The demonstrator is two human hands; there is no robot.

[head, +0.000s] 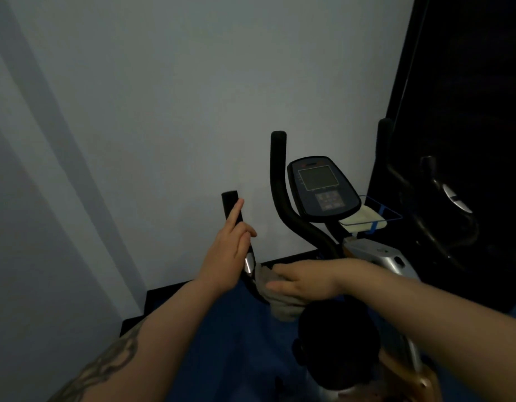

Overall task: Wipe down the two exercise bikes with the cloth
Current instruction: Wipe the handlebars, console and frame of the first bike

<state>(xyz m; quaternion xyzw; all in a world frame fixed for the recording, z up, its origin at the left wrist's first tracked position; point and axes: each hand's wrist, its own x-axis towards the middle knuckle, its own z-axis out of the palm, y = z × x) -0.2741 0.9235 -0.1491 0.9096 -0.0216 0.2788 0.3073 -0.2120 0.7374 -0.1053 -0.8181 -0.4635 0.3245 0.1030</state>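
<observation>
An exercise bike [378,256] with a silver frame stands before me, its console [323,188] facing up. My left hand [227,253] rests on the black left handlebar [232,207], fingers partly extended along the grip. My right hand [300,281] presses a grey cloth [280,297] against the lower chrome part of that handlebar. The black seat [338,343] sits below my right forearm. A second machine [442,204] is dim at the right, largely hidden in darkness.
A pale wall [164,111] is close behind the bike. A blue wire holder with a light folded towel [364,219] hangs beside the console. Blue floor [227,343] lies below. A dark panel [468,82] fills the right side.
</observation>
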